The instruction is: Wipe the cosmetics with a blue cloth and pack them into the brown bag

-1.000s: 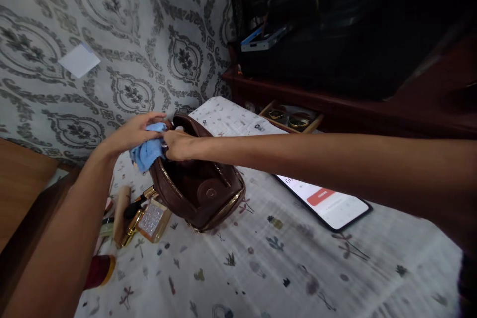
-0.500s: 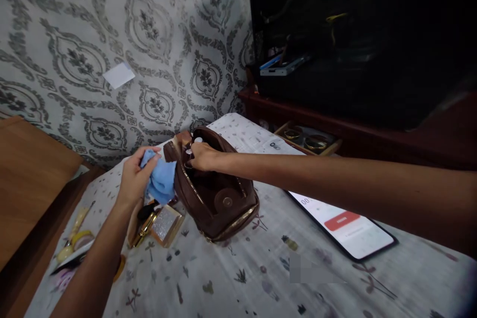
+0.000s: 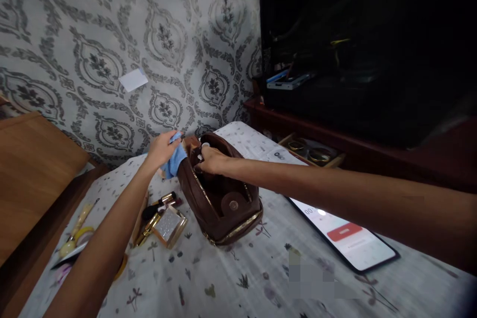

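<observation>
gripping blue cloth with left hand, thumb against fingers, at left outer wall of brown bag; reaching into open mouth of same bag with right hand, fingertips partly hidden near small white-topped item; cannot tell if clamped on anything; hands near each other but apart; noted on printed white sheet: bag, unzipped; just left of it, glittery box, gold-toned tubes, black brush head; to right, partly behind right forearm, phone with lit screen; farther back, wooden-edged tray.
</observation>
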`<state>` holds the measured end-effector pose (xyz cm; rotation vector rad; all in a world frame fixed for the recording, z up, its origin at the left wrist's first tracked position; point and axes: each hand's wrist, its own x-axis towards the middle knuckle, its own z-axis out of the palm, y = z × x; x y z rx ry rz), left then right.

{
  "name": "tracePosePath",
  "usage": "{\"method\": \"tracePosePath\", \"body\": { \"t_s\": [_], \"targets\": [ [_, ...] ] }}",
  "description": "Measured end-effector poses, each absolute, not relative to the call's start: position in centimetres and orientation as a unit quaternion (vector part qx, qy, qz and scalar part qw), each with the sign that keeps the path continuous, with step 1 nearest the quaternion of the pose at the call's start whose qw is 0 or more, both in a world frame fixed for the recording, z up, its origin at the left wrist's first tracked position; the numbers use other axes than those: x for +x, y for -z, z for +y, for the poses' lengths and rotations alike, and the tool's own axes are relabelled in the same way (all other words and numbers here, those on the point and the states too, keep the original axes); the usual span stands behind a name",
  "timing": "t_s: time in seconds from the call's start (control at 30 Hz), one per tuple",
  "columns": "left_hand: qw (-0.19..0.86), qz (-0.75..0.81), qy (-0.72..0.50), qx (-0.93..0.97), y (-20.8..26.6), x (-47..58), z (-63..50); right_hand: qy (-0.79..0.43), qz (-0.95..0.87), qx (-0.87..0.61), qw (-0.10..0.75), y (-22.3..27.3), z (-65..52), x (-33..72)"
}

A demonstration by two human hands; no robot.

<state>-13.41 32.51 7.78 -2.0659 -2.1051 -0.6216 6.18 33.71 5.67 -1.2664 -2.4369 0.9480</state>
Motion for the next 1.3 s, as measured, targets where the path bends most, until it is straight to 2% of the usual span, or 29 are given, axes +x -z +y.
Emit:
{"method": "tracePosePath", "body": {
  "t_s": [0.23,0.47,1.3],
  "targets": [
    [0.024,-0.671,0.115,-0.732,-8.2,-13.2,34.4,-0.324,-0.845,-0.404,0.131,-5.2,33.5,6.3],
    [-0.026,-0.624,0.077,-0.777,-8.7,-13.1,34.9,-0.321,-0.853,-0.392,0.126,-4.9,33.4,6.4],
    [-0.069,-0.613,0.154,-0.771,-8.0,-13.9,34.4,-0.281,-0.857,-0.422,0.094,-6.5,32.4,7.4]
  ]
}}
